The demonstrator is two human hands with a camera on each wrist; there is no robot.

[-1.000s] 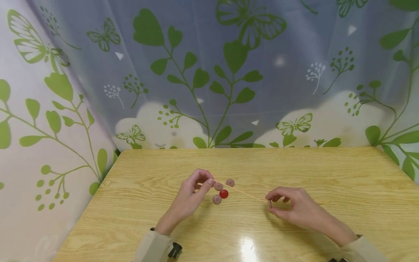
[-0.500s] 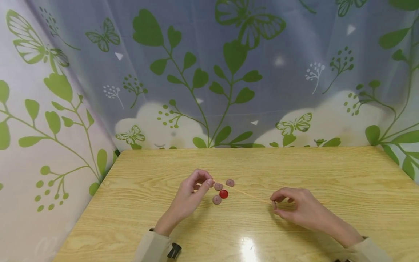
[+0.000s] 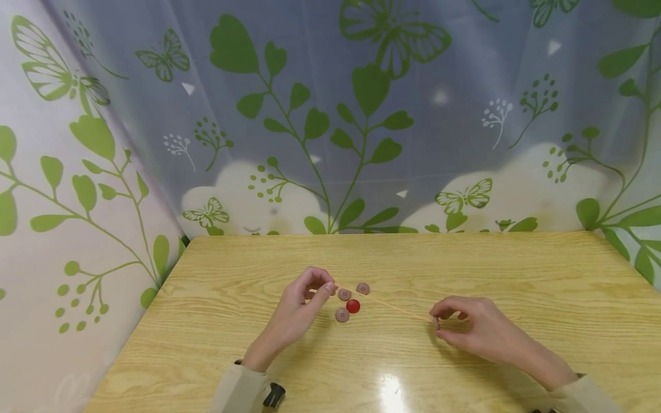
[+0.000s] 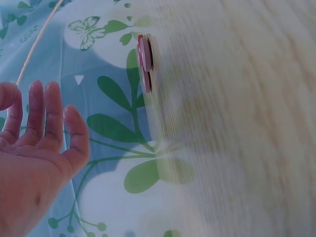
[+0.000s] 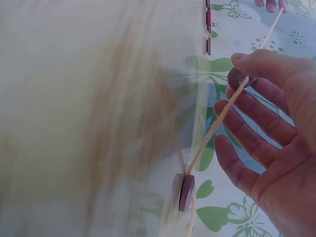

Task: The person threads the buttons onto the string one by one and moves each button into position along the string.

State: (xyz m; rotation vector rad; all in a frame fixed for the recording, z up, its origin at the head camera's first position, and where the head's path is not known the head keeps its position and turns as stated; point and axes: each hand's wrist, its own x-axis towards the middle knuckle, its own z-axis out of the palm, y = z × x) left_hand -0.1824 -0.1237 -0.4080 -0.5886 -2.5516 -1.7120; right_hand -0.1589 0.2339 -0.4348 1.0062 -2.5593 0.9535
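Note:
A thin pale-orange cord [image 3: 387, 302] stretches between the two hands. My left hand [image 3: 302, 299] pinches one end of it between thumb and index finger, beside the loose buttons; its other fingers are spread in the left wrist view. My right hand [image 3: 480, 330] pinches a brown button [image 5: 236, 78] on edge between thumb and fingertips, and the cord runs through it. Farther down the cord, a second brown button [image 5: 186, 193] stands on edge near the tabletop, with the cord passing through it. In the head view this second button is hidden behind the right hand.
Near the left fingertips lie a red button [image 3: 353, 306] and brown ones: one at the front [image 3: 342, 315], one brown button [image 3: 344, 294] under the cord's line and another brown button [image 3: 363, 288] farther back. The wooden table [image 3: 232, 344] meets a leaf-patterned curtain [image 3: 289, 132].
My right hand has slid a little to the right with its button, away from the left hand, lengthening the cord between them. The left hand and loose buttons have stayed put.

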